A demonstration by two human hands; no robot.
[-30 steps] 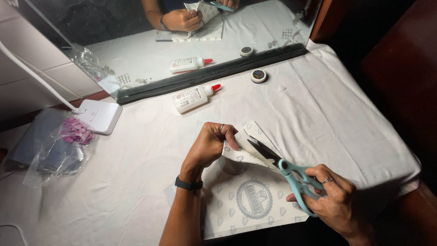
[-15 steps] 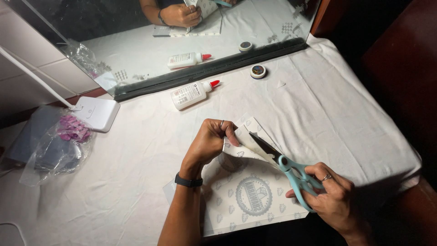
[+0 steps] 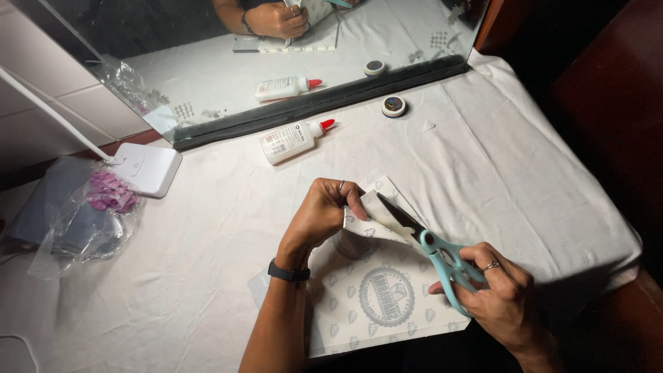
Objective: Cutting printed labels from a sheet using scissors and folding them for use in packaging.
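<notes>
While the white cloth covered the table (image 3: 525, 179) from edge to edge, a mirror (image 3: 228, 41) leaned along its far side, a dark strip at its foot. Landmark chosen: the patterned paper sheet (image 3: 376, 304), lying at the near edge of the table, white with small grey emblems and one large round emblem at its centre.

Far left of the sheet lay a clear plastic bag (image 3: 90, 214) with purple bits inside, resting partly on a dark flat object. Beside that bag, toward the mirror, stood the white base of a lamp (image 3: 145, 168), its thin arm running up and left.

Left hand (image 3: 323, 215) sat at the sheet's far edge, fingers pinched shut on a lifted flap of the paper, ring on one finger, black band on the wrist. Right hand (image 3: 501, 297) hovered at the sheet's right edge, fingers closed through the handles of teal scissors (image 3: 431, 252). Dark blades pointed up-left, toward the left hand, and lay against the raised flap; whether the blades were parted could not be told.

Beyond the sheet, near the mirror, a white glue bottle (image 3: 293, 140) with red cap lay on its side. Right of it sat a small round tin (image 3: 394, 106).
</notes>
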